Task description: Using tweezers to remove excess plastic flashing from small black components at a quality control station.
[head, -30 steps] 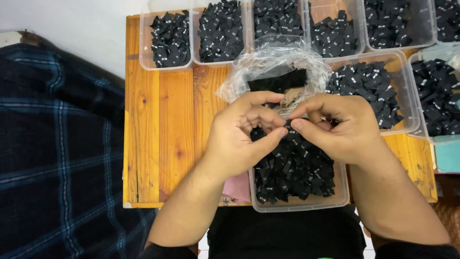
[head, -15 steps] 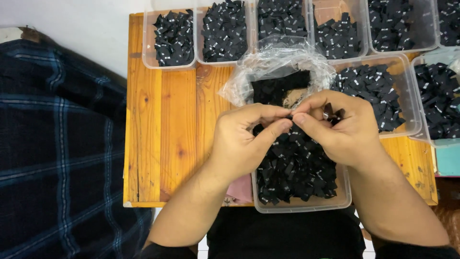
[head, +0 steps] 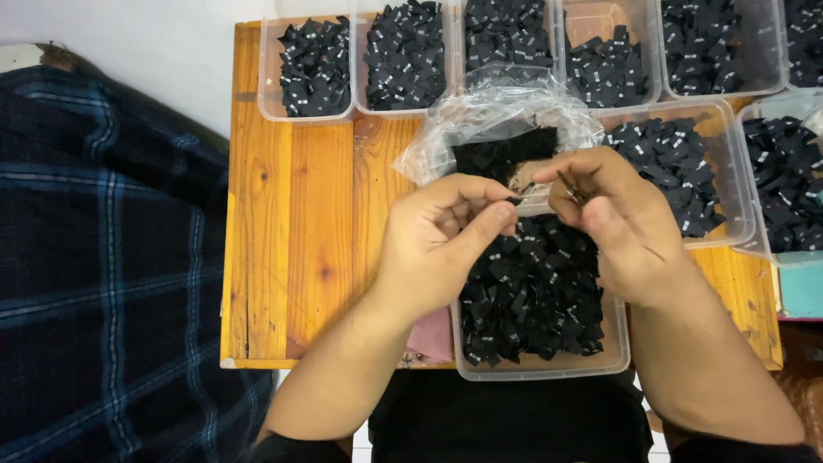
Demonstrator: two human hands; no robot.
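Black labels (head: 531,287): small folded fabric pieces, heaped in clear tub (head: 538,367) at near table (head: 291,240) edge.
Left hand (head: 446,244): clenched, thumb and forefinger pinching one label above tub.
Right hand (head: 613,219): fingers curled on thin black piece; grasp contents too small to tell.
Relation: pinched label between both hands, directly over heap; left nearer.
Plastic bag (head: 497,120): just beyond hands.
Open room: bare wood to left; filled trays (head: 313,69) behind.

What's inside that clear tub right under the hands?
The clear tub holds a heap of small black folded labels with tiny white marks. The left hand and right hand cover its far end; its bottom is hidden.
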